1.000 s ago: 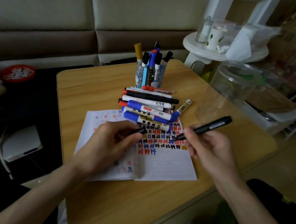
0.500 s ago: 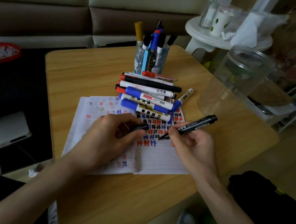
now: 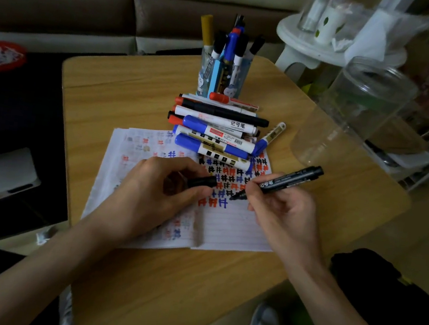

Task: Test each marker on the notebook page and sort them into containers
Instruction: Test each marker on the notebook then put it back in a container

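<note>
- Head view showed the bench (image 3: pixel 135 92) carrying the open notebook (image 3: pixel 229 229), with the clear jar (image 3: pixel 356 112) at 2 o'clock of it.
- Right hand (image 3: pixel 282 217) gripped the black marker (image 3: pixel 287 178), its long axis running from 8 to 2 o'clock, tip down on the page.
- Left hand (image 3: pixel 154 192) pinched the cap (image 3: pixel 202 182), which lay near that tip at 9 o'clock.

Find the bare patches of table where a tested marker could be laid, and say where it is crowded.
Bare table: the near strip below the notebook; the far left corner, bordered by the pen cup and marker pile; the right side between notebook and clear jar. Crowded: the middle, where the pile meets the page and left hand and right hand work.
</note>
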`<control>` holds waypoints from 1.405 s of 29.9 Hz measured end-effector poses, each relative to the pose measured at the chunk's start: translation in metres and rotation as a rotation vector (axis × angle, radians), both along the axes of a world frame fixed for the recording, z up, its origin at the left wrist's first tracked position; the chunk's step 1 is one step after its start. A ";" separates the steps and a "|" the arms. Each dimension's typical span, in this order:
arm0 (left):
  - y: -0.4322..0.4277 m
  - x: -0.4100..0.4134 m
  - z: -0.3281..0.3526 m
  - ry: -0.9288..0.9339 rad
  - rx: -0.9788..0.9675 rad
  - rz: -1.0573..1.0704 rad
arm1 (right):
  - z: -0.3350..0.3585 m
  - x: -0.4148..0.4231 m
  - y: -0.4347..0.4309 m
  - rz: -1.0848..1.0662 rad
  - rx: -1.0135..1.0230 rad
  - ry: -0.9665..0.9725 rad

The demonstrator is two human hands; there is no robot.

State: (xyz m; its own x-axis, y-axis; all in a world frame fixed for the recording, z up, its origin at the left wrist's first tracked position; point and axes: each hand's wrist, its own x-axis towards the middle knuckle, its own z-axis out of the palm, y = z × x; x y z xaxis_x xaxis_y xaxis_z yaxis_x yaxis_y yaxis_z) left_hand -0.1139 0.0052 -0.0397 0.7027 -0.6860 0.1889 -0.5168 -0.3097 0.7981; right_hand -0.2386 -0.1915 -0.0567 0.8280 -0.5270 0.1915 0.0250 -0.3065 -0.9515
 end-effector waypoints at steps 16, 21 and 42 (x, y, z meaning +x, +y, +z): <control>0.000 0.001 0.001 -0.017 0.023 -0.007 | 0.001 -0.002 0.000 0.014 -0.042 -0.023; 0.001 0.000 0.001 -0.013 0.015 -0.009 | 0.000 -0.001 0.002 -0.004 -0.094 0.004; 0.001 0.000 0.001 -0.026 0.024 -0.010 | 0.002 -0.004 0.000 0.002 -0.050 -0.020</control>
State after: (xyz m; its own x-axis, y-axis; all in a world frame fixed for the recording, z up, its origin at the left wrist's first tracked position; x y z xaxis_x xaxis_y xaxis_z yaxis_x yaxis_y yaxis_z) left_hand -0.1136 0.0060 -0.0386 0.6906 -0.6977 0.1907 -0.5408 -0.3231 0.7766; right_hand -0.2422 -0.1917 -0.0543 0.8250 -0.5144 0.2338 0.0445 -0.3534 -0.9344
